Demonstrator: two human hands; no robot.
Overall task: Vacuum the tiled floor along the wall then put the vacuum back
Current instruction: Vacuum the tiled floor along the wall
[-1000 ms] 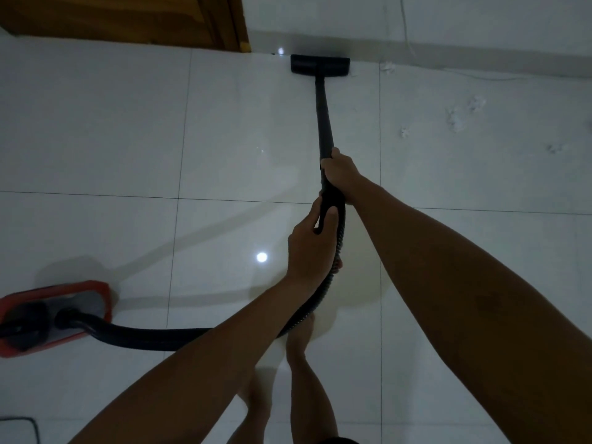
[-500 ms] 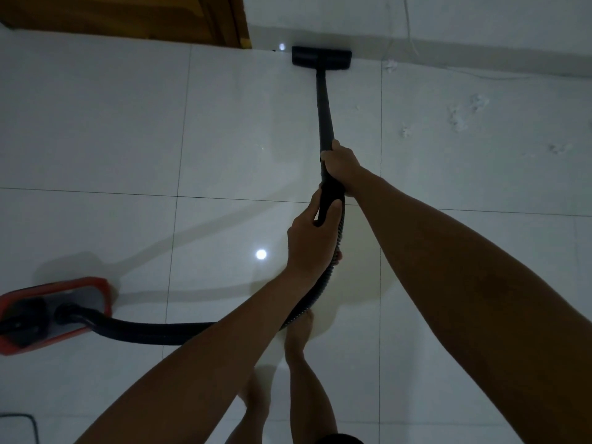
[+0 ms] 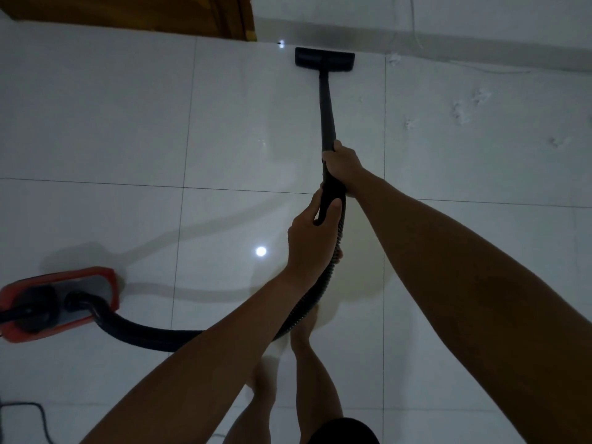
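The black vacuum wand [image 3: 326, 110] runs away from me to its flat floor head [image 3: 324, 59], which lies on the white tiles right against the base of the wall [image 3: 448, 36]. My right hand [image 3: 342, 161] grips the wand higher up. Just below it, my left hand [image 3: 309, 241] holds the handle end where the ribbed black hose [image 3: 150, 334] starts. That hose curves left across the floor to the red vacuum body [image 3: 57, 302] at the left edge.
White fluff scraps [image 3: 461, 113] lie on the tiles right of the floor head, with one bit [image 3: 393, 57] at the wall. A wooden door frame [image 3: 237, 17] stands at upper left. A dark cord [image 3: 38, 415] loops at lower left. My bare legs [image 3: 307, 363] are below.
The floor head has slid a little to the right along the wall, and both hands have shifted slightly with the wand. The vacuum body has stayed put.
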